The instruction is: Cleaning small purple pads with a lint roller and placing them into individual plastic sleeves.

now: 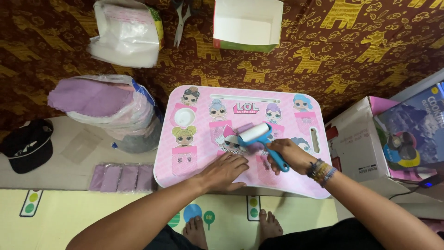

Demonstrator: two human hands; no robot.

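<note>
Blue-handled white lint roller lies on the pink cartoon-printed tabletop, handle angled toward right hand, whose grip clasps it; left hand lies flat beside.

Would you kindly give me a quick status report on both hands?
Right hand gripping blue lint roller. Left hand flat on pink lap table. Nothing in the way.

A small pink lap table stands on the floor. Behind it hangs a dark red cloth with yellow giraffes. Left of the table sits a plastic bag of lilac fabric, with a black cap farther left. In front of the table lies a pale yellow mat. Right of it are cardboard boxes.
</note>
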